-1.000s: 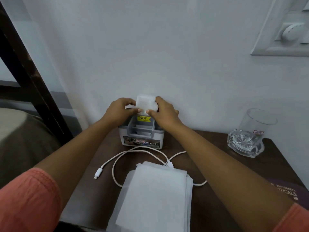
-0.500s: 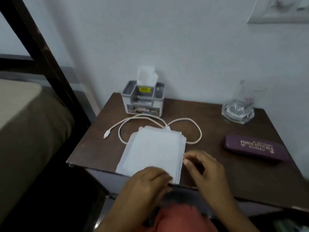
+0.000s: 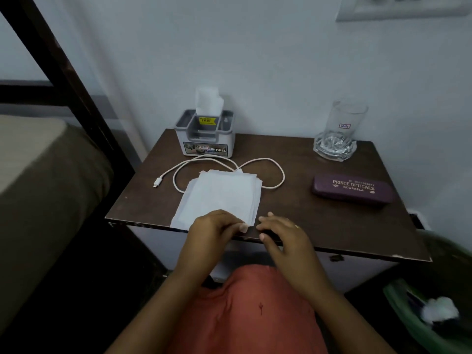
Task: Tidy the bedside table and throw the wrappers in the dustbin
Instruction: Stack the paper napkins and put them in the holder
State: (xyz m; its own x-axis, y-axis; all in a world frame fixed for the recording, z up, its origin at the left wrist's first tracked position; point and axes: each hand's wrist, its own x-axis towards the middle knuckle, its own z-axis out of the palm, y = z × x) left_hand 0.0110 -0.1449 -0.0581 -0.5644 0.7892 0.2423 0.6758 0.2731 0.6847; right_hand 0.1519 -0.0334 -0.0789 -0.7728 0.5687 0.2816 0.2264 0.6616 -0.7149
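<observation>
A stack of white paper sheets [image 3: 219,198] lies at the front middle of the dark brown bedside table [image 3: 319,226]. My left hand [image 3: 214,232] curls over the stack's near right corner, thumb and fingertips pinching its edge. My right hand [image 3: 281,235] hovers just right of that corner at the table's front edge, fingers apart and holding nothing. A white charging cable [image 3: 255,162] loops behind and partly under the stack. A grey organiser box [image 3: 205,141] with a white sheet [image 3: 208,100] standing in it sits at the back left.
An empty glass [image 3: 346,123] stands in a clear glass dish [image 3: 334,148] at the back right. A purple spectacle case [image 3: 353,187] lies in front of it. A green dustbin [image 3: 419,318] with white waste is on the floor, lower right. A bed [image 3: 38,175] is to the left.
Both hands left the white sheet in the organiser box and came back to the table's front edge, onto the paper stack's near corner. The view pulled back and down.
</observation>
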